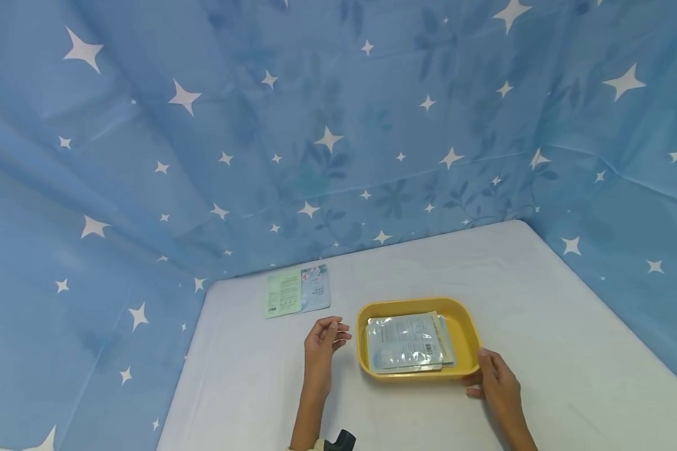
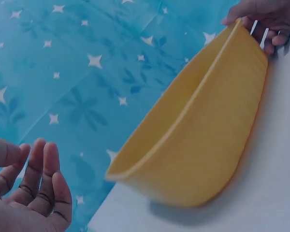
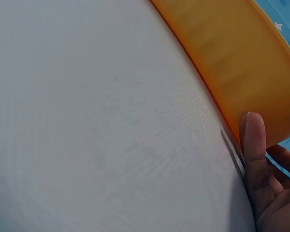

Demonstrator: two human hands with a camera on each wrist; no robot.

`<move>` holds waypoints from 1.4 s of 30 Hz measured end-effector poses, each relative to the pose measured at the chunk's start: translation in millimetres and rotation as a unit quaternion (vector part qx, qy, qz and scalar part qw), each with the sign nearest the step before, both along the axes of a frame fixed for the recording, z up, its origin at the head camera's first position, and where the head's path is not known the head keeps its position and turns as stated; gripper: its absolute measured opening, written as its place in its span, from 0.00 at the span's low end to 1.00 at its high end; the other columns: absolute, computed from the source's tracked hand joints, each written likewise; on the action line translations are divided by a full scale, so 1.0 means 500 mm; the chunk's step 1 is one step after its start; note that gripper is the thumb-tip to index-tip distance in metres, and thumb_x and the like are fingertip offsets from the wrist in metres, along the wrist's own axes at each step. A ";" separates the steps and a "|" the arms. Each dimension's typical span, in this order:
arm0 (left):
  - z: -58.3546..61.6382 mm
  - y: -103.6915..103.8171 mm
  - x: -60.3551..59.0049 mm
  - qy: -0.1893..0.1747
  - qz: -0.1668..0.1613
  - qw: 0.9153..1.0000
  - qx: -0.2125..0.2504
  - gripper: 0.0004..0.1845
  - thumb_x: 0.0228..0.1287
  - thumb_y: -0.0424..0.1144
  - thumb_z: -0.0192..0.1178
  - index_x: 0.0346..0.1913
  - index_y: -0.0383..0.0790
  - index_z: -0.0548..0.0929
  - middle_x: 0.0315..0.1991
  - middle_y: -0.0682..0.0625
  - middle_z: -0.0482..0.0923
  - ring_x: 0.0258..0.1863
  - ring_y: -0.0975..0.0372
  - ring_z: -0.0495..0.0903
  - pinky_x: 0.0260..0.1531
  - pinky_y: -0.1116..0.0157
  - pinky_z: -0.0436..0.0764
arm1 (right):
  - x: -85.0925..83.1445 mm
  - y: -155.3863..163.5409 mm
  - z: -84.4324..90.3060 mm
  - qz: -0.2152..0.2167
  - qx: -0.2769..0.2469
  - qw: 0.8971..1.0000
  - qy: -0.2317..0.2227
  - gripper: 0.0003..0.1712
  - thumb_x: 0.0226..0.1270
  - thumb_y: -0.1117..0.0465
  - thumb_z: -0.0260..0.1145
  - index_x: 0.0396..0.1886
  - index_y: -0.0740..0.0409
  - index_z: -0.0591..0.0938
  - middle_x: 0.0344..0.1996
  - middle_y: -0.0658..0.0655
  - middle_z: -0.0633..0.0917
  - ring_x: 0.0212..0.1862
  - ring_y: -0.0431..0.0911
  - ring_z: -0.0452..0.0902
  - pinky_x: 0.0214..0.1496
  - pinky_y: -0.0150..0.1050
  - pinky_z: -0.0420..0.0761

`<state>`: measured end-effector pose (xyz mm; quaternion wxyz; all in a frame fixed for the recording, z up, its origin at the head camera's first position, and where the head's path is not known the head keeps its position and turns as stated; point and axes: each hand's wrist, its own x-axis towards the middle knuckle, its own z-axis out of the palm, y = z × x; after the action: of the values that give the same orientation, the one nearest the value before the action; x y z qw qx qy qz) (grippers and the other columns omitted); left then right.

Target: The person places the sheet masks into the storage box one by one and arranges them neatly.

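A yellow plastic tray (image 1: 417, 376) stands on the white table, with several flat foil sachets (image 1: 406, 341), silvery and pale blue, stacked inside. My right hand (image 1: 499, 382) holds its near right corner, thumb at the rim and fingers against the outer wall. In the right wrist view, one finger (image 3: 254, 135) lies along the tray's outside. Left of the tray, my left hand (image 1: 321, 344) is raised with loosely bent fingers and nothing in them. The left wrist view shows a gap between that hand (image 2: 31, 188) and the tray (image 2: 203, 135).
Behind my left hand, a light green sachet (image 1: 284, 292) and a pale blue sachet (image 1: 316, 288) lie side by side, partly overlapping, near the table's far edge. A blue curtain (image 1: 338, 125) with white stars hangs behind and beside the white table (image 1: 237, 388).
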<state>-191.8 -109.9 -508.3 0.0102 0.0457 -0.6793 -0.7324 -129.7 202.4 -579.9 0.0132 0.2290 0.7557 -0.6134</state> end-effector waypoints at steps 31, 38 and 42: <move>-0.122 -0.174 -0.055 -0.088 0.168 0.982 -0.002 0.17 0.76 0.35 0.47 0.61 0.28 0.67 0.54 0.35 0.73 0.41 0.59 0.84 0.42 0.71 0.84 | -0.002 -0.001 -0.003 -0.007 0.013 1.000 -0.005 0.42 0.74 0.32 0.40 0.68 0.63 0.64 0.27 0.53 0.85 0.27 0.38 0.83 0.31 0.34 0.86; -0.136 -0.194 -0.102 -0.050 0.226 0.963 -0.138 0.16 0.72 0.31 0.48 0.58 0.27 0.71 0.56 0.33 0.68 0.35 0.59 0.83 0.33 0.77 0.81 | -0.002 0.000 -0.001 -0.008 0.003 1.000 -0.009 0.42 0.74 0.33 0.41 0.67 0.63 0.65 0.27 0.52 0.85 0.28 0.39 0.83 0.31 0.35 0.86; -0.140 -0.203 -0.126 -0.035 0.227 0.956 -0.185 0.17 0.70 0.29 0.50 0.58 0.26 0.71 0.55 0.30 0.64 0.31 0.59 0.83 0.27 0.80 0.78 | 0.000 0.002 -0.003 -0.007 0.002 1.000 -0.012 0.41 0.74 0.33 0.42 0.67 0.62 0.65 0.28 0.53 0.85 0.28 0.39 0.83 0.32 0.35 0.86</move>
<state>-254.8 -211.4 -578.4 0.1607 0.2213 -0.7745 -0.5704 -129.6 203.3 -581.2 0.0176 0.2417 0.7548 -0.6096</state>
